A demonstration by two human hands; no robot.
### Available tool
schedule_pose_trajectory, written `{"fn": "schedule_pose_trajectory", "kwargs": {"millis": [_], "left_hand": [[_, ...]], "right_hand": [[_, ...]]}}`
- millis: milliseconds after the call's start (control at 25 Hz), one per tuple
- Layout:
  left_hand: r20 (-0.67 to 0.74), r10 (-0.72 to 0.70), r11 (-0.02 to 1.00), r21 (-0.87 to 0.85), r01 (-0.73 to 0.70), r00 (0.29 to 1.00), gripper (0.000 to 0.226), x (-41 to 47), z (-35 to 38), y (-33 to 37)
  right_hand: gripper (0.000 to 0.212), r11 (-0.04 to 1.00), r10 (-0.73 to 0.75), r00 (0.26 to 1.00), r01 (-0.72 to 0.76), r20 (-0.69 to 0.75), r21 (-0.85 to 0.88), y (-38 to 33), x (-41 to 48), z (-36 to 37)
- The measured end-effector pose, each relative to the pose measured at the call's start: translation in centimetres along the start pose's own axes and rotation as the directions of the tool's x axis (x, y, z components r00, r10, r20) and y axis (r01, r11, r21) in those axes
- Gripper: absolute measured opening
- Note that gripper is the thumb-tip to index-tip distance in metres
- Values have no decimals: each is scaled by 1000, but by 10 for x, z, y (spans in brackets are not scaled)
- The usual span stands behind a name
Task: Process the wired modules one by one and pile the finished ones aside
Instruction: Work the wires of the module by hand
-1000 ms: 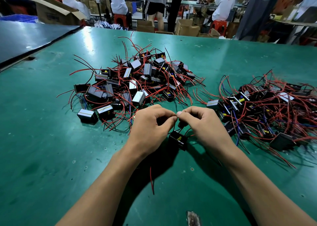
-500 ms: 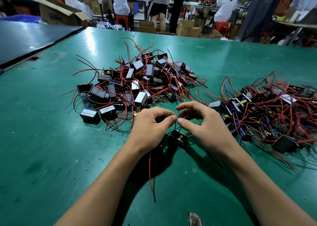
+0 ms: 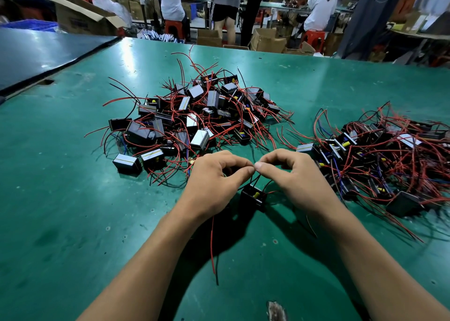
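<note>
A small black wired module with a yellow part hangs just below my two hands, near the green table. My left hand and my right hand meet thumb tip to thumb tip above it, each pinching the module's thin wires. A red wire trails from under my left hand toward me. One heap of black modules with red wires lies beyond my left hand. A second heap lies to the right of my right hand.
A darker table adjoins at the far left. People, red stools and cardboard boxes stand beyond the far edge. A worn patch marks the table near me.
The hands stay joined over the module, pinching its wires; my right hand's fingers have curled in closer. The view has shifted slightly.
</note>
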State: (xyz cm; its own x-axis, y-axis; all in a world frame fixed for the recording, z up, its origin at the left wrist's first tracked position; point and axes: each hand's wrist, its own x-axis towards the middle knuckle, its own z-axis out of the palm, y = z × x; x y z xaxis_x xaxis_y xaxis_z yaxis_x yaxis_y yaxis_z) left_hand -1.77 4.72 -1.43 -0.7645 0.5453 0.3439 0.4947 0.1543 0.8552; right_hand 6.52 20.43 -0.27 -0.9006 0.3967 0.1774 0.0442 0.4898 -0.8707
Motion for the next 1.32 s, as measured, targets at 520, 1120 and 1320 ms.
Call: {"fn": "schedule_pose_trajectory", "kwargs": {"millis": [520, 1120, 1320], "left_hand": [[-58, -186, 978, -105, 179, 981, 9, 2, -4, 2], [65, -264, 937, -218, 272, 962, 10, 1, -10, 6], [60, -249, 943, -215, 256, 967, 7, 0, -10, 4]], "right_hand": [[10, 964, -234, 972, 231, -9, -129, -4, -3, 2], [14, 779, -514, 858, 457, -19, -428, 4, 1, 1], [6, 828, -454, 891, 416, -14, -376, 3, 2, 1]]}}
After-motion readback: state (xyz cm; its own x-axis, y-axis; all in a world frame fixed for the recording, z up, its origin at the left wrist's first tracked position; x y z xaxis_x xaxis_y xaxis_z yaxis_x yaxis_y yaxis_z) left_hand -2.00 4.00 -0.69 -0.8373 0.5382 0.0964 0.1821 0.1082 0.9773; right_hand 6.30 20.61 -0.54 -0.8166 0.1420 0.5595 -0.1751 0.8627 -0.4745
